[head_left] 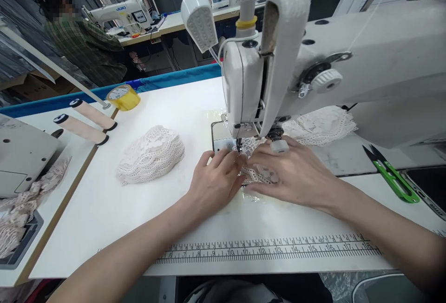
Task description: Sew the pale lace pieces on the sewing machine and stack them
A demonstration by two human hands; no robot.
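Observation:
My left hand [212, 180] and my right hand [291, 170] lie flat on a small piece of cream lace [256, 173] at the needle plate of a white sewing machine [348, 66]. Both hands press the lace down just in front of the presser foot [239, 146], fingertips nearly meeting beside the needle. Most of the lace piece is hidden under my fingers. More lace [320, 126] lies behind the machine's arm.
A heap of cream lace [150, 155] sits left of the hands. Green thread snips [392, 175] lie at the right. A yellow tape roll [123, 97] and two thread cones [85, 121] are at the far left. A printed ruler [268, 248] runs along the table's front. Another person sits at a machine behind.

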